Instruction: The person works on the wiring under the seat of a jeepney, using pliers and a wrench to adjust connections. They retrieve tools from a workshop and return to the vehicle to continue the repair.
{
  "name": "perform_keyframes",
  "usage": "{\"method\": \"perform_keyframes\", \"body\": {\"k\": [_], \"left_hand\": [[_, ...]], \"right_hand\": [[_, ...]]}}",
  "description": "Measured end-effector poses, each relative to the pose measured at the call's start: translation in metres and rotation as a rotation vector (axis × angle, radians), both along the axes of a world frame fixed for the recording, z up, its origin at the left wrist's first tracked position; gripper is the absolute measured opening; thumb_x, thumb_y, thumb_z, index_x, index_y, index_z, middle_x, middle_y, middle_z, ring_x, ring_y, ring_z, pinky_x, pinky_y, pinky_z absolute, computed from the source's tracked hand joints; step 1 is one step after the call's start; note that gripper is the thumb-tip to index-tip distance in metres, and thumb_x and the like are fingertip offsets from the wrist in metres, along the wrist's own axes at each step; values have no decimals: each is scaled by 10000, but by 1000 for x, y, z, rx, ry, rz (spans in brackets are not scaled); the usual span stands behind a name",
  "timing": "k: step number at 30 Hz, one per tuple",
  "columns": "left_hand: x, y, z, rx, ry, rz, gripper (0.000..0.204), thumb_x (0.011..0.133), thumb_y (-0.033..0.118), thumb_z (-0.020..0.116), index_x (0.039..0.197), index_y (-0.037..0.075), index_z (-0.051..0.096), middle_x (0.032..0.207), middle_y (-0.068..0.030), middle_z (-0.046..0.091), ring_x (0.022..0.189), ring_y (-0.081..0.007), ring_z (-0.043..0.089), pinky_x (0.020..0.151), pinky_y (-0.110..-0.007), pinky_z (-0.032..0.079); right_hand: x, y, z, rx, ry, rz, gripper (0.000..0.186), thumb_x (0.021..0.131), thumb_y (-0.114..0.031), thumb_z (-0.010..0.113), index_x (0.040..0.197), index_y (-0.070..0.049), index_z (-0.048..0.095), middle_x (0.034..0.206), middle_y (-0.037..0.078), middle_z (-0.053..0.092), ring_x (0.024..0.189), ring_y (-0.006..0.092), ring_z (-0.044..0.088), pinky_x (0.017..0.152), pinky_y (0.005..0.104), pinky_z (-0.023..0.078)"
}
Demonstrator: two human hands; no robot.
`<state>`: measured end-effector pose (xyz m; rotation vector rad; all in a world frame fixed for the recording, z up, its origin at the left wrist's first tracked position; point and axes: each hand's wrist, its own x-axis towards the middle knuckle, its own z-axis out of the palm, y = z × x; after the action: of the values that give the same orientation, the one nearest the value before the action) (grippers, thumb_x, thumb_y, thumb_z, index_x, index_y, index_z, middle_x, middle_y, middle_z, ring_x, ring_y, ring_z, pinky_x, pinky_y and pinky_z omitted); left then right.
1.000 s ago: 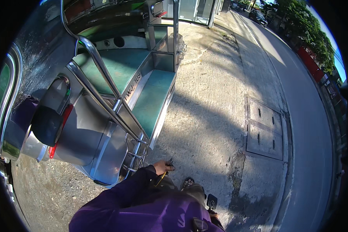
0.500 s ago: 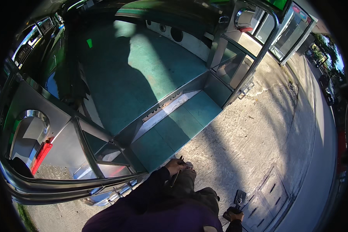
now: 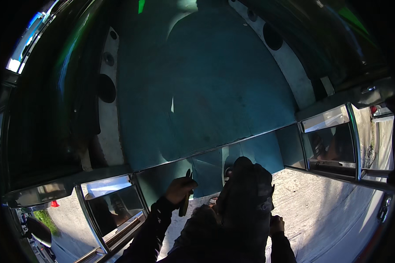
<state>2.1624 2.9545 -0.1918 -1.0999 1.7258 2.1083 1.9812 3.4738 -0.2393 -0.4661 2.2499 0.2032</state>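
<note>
My left hand (image 3: pixel 179 191) is closed around slim dark pliers (image 3: pixel 185 205), their tips pointing up and their handles hanging below my fist. It is held over the low step (image 3: pixel 206 171) at the vehicle's rear opening. My right hand (image 3: pixel 276 225) is low beside my raised leg (image 3: pixel 246 188), with its fingers curled. What it holds is hidden in shadow behind the leg. One foot (image 3: pixel 228 172) rests on the step and the other (image 3: pixel 213 200) is lower, near its edge.
Beyond the step lies the green vehicle floor (image 3: pixel 206 87). Long dark benches with pale, round-holed side panels (image 3: pixel 289 65) flank it. Metal-framed panels (image 3: pixel 331 142) with posts stand on both sides of the entry. Sunlit concrete (image 3: pixel 311 197) lies behind.
I have turned to face straight into the vehicle, one leg now raised onto the step. The pliers remain in my left hand. The dark tool seen in my right hand is now hidden.
</note>
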Motion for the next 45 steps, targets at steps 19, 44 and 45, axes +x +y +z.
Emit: {"method": "perform_keyframes", "body": {"k": [19,44,45], "left_hand": [[-53,-415,306,-268,-401,372,263,951,262,716,1024,9,713,848,-67,675,747,-160,635,674,-335,507],[-349,-778,361,-70,-660,78,295,882,305,748,979,26,758,986,-198,744,937,-360,712,845,-426,553],[-362,-808,352,-221,-530,-226,251,894,272,713,987,44,761,988,-197,741,952,-384,704,851,-431,557]], "right_hand": [[-263,-393,343,-78,-126,-239,768,629,-312,922,1237,-36,542,1240,188,585,1208,389,558,1027,517,479],[-652,-1099,437,-514,100,-12,820,698,-275,880,1324,39,454,1246,249,504,1158,456,509,1015,533,447],[-668,-1131,440,-479,61,15,809,702,-272,872,1320,43,457,1235,249,511,1155,458,509,1007,532,449]]}}
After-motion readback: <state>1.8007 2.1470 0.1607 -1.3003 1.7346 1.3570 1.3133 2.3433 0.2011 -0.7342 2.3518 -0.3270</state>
